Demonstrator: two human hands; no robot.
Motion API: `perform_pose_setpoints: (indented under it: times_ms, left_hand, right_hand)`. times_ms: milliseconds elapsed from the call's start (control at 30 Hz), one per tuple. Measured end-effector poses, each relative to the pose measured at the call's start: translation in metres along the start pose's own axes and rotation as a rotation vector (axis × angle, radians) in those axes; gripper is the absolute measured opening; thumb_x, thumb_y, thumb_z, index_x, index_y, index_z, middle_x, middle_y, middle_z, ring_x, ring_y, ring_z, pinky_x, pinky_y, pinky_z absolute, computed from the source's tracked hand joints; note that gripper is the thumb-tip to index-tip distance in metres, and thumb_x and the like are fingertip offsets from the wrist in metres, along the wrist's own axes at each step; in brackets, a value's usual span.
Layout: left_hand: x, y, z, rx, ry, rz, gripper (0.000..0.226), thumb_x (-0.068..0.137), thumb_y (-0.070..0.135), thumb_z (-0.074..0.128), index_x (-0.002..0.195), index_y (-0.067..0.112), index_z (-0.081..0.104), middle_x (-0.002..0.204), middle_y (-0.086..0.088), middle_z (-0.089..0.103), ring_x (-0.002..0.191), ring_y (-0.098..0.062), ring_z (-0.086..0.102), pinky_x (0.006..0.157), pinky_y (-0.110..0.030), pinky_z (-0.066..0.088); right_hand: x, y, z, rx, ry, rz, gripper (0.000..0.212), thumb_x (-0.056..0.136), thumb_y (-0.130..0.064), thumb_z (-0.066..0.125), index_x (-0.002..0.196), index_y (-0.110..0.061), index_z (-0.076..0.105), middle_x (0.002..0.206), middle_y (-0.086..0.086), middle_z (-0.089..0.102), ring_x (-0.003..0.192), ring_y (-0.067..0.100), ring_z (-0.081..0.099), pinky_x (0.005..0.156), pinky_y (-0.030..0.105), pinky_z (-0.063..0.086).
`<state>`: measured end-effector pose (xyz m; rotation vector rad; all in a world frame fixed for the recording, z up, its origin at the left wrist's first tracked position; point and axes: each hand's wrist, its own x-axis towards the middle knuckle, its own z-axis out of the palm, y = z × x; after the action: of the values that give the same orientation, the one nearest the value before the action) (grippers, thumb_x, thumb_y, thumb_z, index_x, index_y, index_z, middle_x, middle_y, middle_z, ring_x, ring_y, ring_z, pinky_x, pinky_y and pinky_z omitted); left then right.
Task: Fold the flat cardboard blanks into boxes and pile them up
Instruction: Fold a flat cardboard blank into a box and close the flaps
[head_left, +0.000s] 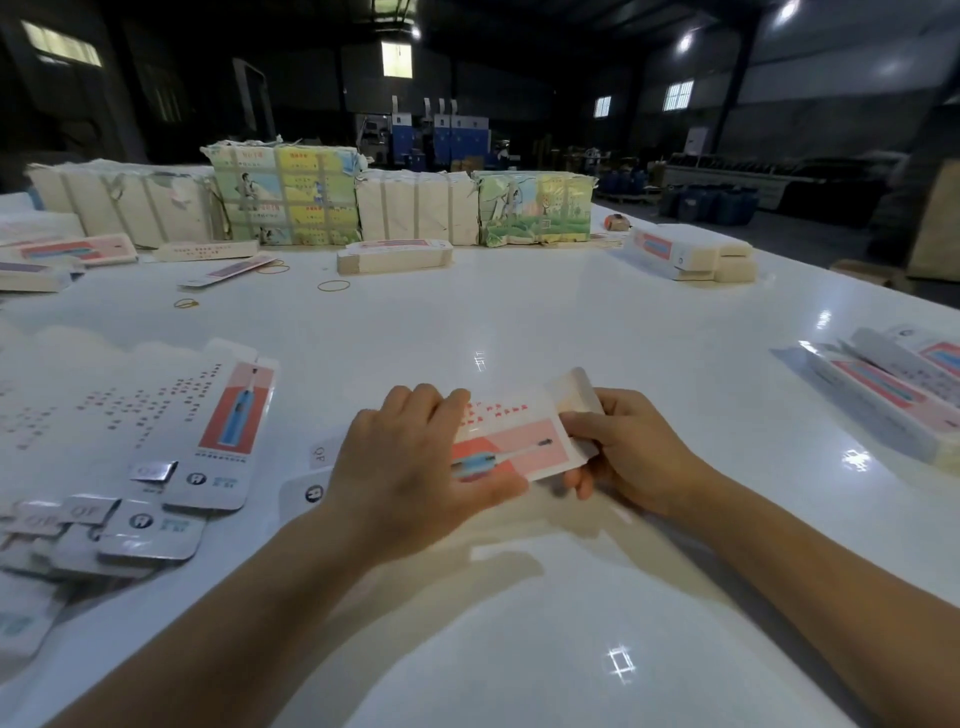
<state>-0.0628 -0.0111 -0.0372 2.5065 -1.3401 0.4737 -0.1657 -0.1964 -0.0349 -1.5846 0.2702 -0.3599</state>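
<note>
Both hands work one toothbrush-box blank (511, 439) at centre, just above the white table (519, 322). Left hand (410, 467) lies over the blank's L half, fingers curled down on its top edge, thumb under the near edge: gripping it. Right hand (628, 452) holds the R end, fingers curled round it w/ the end flap (571, 387) sticking up past them toward 1 o'clock. Blank's pink panel w/ blue toothbrush pic faces up; red print on the white panel behind it.

Table fills most of the view, glossy, w/ light reflections. Along 11–1 o'clock, far edge: row of wrapped paper bundles (415, 213), some plain cream, some in printed green/yellow wrap. At 9 o'clock: fanned spread of flat blanks (156, 415), overlapping, tabs pointing toward the near edge. At 3 o'clock: folded boxes (893, 395) lying together at the table's R edge. At 2 o'clock: another pile of blanks (691, 254). At 12 o'clock, in front of the bundles: short stack of blanks (395, 257). At 10 o'clock: more blanks (72, 254), loosely piled. Smallest: rubber bands (333, 285) scattered btwn 10 and 12 o'clock.
</note>
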Motion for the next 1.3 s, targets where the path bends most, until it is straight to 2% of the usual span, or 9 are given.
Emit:
perform_pose_setpoints:
  times_ms: [100, 267, 367, 500, 633, 767, 867, 1000, 1300]
  left_hand:
    - [-0.001, 0.002, -0.001, 0.107, -0.047, 0.037, 0.11, 0.05, 0.092, 0.007, 0.138, 0.027, 0.025, 0.123, 0.009, 0.042, 0.1, -0.009, 0.041, 0.081, -0.022, 0.035]
    - [-0.001, 0.0, -0.002, 0.061, -0.06, 0.04, 0.097, 0.052, 0.085, 0.019, 0.129, 0.028, 0.035, 0.112, 0.011, 0.045, 0.09, -0.007, 0.048, 0.071, -0.017, 0.043]
    - [0.0, 0.0, -0.008, -0.038, -0.013, -0.005, 0.093, 0.051, 0.083, 0.026, 0.124, 0.029, 0.044, 0.109, 0.012, 0.051, 0.089, -0.007, 0.053, 0.07, -0.021, 0.05]
    - [-0.001, -0.003, -0.014, -0.094, 0.042, -0.031, 0.075, 0.054, 0.08, 0.036, 0.109, 0.031, 0.045, 0.109, 0.012, 0.057, 0.075, -0.008, 0.052, 0.058, -0.015, 0.043]
    - [-0.001, -0.007, -0.019, -0.186, 0.051, -0.119, 0.065, 0.053, 0.08, 0.038, 0.1, 0.035, 0.038, 0.109, 0.012, 0.059, 0.071, -0.009, 0.055, 0.06, -0.021, 0.049]
    - [0.0, -0.009, -0.02, -0.218, 0.054, -0.194, 0.068, 0.053, 0.08, 0.038, 0.104, 0.035, 0.04, 0.112, 0.011, 0.058, 0.075, -0.011, 0.056, 0.062, -0.026, 0.051]
    - [-0.002, -0.005, -0.018, -0.2, 0.066, -0.2, 0.065, 0.054, 0.081, 0.037, 0.1, 0.036, 0.037, 0.11, 0.011, 0.058, 0.074, -0.01, 0.055, 0.06, -0.024, 0.049]
    - [-0.003, 0.001, -0.013, -0.117, 0.105, -0.172, 0.074, 0.054, 0.082, 0.034, 0.106, 0.031, 0.044, 0.106, 0.01, 0.059, 0.073, -0.01, 0.052, 0.06, -0.022, 0.046]
    - [-0.002, 0.005, -0.01, -0.085, 0.093, -0.156, 0.08, 0.055, 0.082, 0.033, 0.113, 0.028, 0.045, 0.111, 0.009, 0.059, 0.075, -0.008, 0.049, 0.061, -0.021, 0.042]
  right_hand:
    - [0.001, 0.0, -0.001, 0.007, 0.02, -0.009, 0.024, 0.092, 0.001, 0.047, 0.08, 0.001, 0.068, 0.077, 0.032, 0.066, 0.039, 0.024, 0.056, 0.034, 0.025, 0.044]
    - [0.001, 0.001, 0.0, -0.001, 0.02, -0.006, 0.021, 0.093, 0.003, 0.044, 0.086, 0.007, 0.064, 0.058, 0.019, 0.063, 0.038, 0.021, 0.054, 0.035, 0.024, 0.043]
    - [0.0, 0.001, 0.001, 0.01, 0.018, -0.008, 0.023, 0.093, 0.004, 0.04, 0.089, 0.005, 0.063, 0.059, 0.016, 0.064, 0.038, 0.021, 0.054, 0.035, 0.024, 0.042]
    - [0.0, -0.001, 0.004, 0.078, 0.031, -0.006, 0.025, 0.097, -0.01, 0.043, 0.091, 0.004, 0.062, 0.061, 0.017, 0.065, 0.038, 0.021, 0.052, 0.035, 0.023, 0.04]
    - [-0.001, -0.007, 0.002, 0.099, 0.252, -0.113, 0.02, 0.096, -0.02, 0.051, 0.087, -0.007, 0.064, 0.064, 0.01, 0.065, 0.042, 0.022, 0.052, 0.037, 0.025, 0.04]
    - [-0.009, -0.008, 0.001, -0.195, 0.54, -0.46, 0.018, 0.092, -0.01, 0.056, 0.084, -0.023, 0.066, 0.075, -0.002, 0.061, 0.053, 0.012, 0.055, 0.046, 0.02, 0.045]
    - [-0.015, -0.006, 0.014, -0.409, 0.458, -0.584, 0.027, 0.092, -0.006, 0.056, 0.093, -0.031, 0.066, 0.092, -0.006, 0.057, 0.066, 0.012, 0.056, 0.054, 0.02, 0.046]
    - [-0.018, 0.0, 0.027, -0.455, 0.32, -0.512, 0.025, 0.093, -0.007, 0.056, 0.111, -0.016, 0.069, 0.097, -0.004, 0.059, 0.069, 0.008, 0.058, 0.058, 0.019, 0.049]
    - [-0.022, -0.005, 0.027, -0.243, 0.299, -0.458, 0.04, 0.09, 0.001, 0.056, 0.086, -0.037, 0.07, 0.08, -0.001, 0.064, 0.059, 0.013, 0.059, 0.057, 0.02, 0.051]
